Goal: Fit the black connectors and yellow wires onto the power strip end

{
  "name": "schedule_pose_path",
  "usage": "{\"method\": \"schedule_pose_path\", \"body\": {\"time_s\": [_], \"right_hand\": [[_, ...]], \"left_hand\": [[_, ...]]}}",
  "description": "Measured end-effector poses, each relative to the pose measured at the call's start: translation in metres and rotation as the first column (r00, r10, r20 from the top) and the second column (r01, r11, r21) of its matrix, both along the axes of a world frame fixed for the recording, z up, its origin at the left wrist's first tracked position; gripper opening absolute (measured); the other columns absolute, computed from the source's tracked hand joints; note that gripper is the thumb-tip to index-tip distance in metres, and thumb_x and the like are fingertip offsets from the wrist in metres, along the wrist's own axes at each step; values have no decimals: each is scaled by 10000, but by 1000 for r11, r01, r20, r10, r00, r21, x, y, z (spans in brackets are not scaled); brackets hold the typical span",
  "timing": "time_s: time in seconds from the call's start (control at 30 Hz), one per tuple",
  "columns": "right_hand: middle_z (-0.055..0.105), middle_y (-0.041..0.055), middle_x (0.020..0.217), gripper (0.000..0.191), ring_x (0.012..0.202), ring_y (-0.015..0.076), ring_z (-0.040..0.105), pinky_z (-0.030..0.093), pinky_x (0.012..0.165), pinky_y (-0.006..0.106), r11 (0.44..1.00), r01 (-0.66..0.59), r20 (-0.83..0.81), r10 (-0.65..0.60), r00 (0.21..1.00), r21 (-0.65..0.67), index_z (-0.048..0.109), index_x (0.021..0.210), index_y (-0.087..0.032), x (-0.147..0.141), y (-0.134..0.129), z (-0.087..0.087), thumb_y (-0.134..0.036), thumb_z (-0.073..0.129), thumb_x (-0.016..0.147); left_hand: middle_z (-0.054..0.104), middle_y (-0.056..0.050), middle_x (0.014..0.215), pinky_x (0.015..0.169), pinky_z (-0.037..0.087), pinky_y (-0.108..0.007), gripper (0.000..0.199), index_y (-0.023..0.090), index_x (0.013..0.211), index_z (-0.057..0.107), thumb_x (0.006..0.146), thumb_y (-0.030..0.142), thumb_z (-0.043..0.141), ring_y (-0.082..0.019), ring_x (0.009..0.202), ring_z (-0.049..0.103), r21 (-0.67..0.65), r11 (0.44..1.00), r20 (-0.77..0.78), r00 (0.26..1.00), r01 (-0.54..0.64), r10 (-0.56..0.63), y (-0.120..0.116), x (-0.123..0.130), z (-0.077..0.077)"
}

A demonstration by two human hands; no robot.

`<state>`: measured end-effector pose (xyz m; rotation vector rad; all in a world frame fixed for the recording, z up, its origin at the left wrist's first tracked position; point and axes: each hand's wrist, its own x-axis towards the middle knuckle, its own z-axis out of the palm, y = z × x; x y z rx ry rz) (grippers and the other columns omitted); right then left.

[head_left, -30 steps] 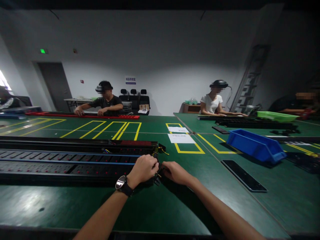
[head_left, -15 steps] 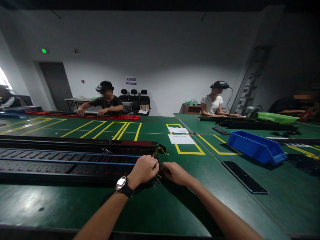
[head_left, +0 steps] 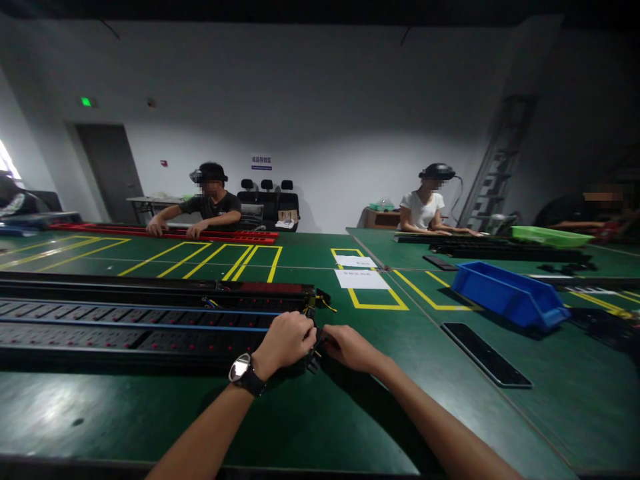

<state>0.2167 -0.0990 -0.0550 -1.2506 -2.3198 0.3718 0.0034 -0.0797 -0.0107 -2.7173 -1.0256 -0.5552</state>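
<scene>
A long black panel assembly with blue strips and red dots lies across the green table on the left. At its right end, my left hand, with a watch on the wrist, is closed on something small and dark. My right hand is closed just to the right, its fingertips pinched at dark parts by the same end. What either hand grips is too small and dark to name. Yellow and black wires stick out above my hands.
White papers lie beyond my hands. To the right are a blue bin, a dark tablet-like slab and a green tray. Across the table, a person handles a red frame; another leans over black strips.
The whole view has shifted slightly. My hands stay closed at the panel's end, almost unmoved. Across the table, the hands of the person at the red frame have moved a little to the left.
</scene>
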Motion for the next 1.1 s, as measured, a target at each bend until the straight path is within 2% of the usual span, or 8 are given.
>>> {"method": "schedule_pose_path", "body": {"time_s": [0.23,0.5,1.1], "right_hand": [[624,9,781,62,642,126,481,294,593,226,1000,-6,-10,6,1000,13,580,876,-179,2,2,-5,-123,575,849],[646,18,806,97,664,133,513,315,605,224,1000,-1,-23,1,1000,-10,594,906,-179,0,-1,0,-106,569,847],[624,12,777,68,643,126,484,300,594,228,1000,-11,-16,11,1000,0,580,872,-173,0,0,0,-112,572,844]], "left_hand": [[659,-59,764,683,411,-304,268,184,745,597,971,271,481,-197,749,605,3,1000,11,1000,-3,3,1,0,-3],[669,-48,768,663,399,-308,267,190,745,597,972,278,487,-196,744,612,16,1000,1,1000,-10,10,1,0,-3],[675,-52,773,662,385,-298,260,181,750,604,968,274,496,-187,742,613,-6,1000,2,1000,-11,11,0,0,-1]]}}
